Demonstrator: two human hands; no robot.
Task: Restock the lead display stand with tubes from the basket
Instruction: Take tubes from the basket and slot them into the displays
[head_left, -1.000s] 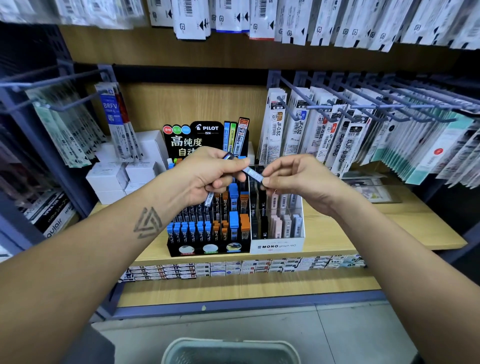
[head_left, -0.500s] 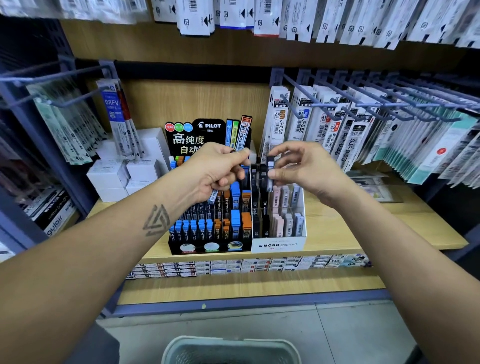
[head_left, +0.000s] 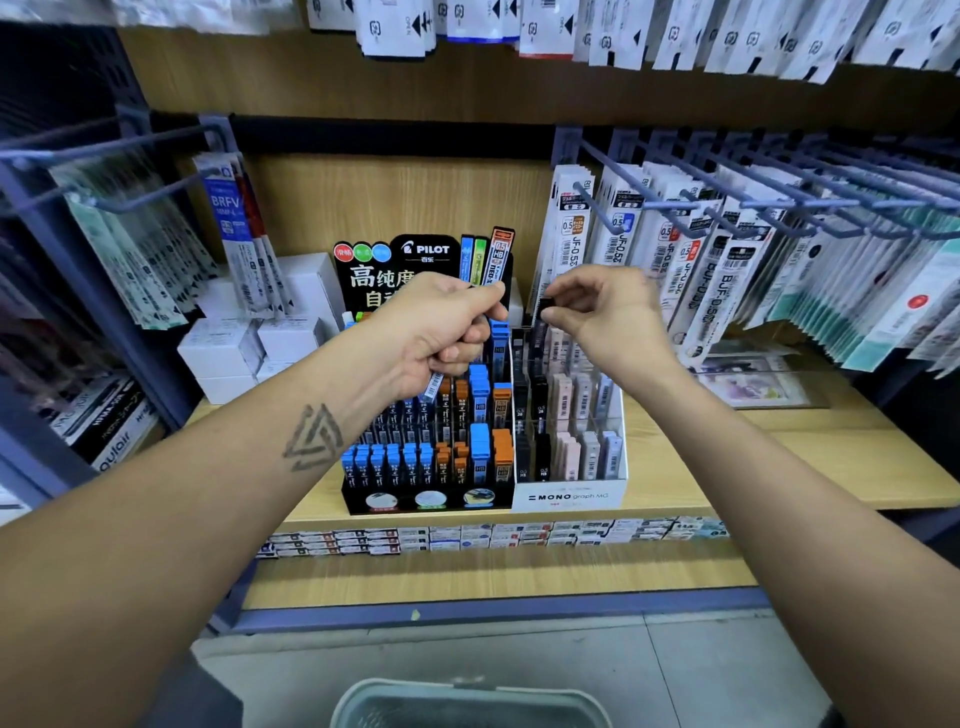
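You are standing in a stationery shop, in front of a retail shelf. On the wooden shelf (head_left: 779, 457) stands a black PILOT display stand (head_left: 426, 467) with rows of lead tubes sorted by cap colour, and just beside it a white MONO display box (head_left: 569, 499) with more tubes. To your right, many metal pegs (head_left: 727, 208) carry hanging refill packs (head_left: 576, 234) with barcodes and size labels. To your left hang more refill packs (head_left: 236, 234), and small white boxes (head_left: 218, 348) are stacked on the shelf. Price labels (head_left: 467, 535) run along the shelf edge. A shopping basket (head_left: 467, 701) is low at the floor.
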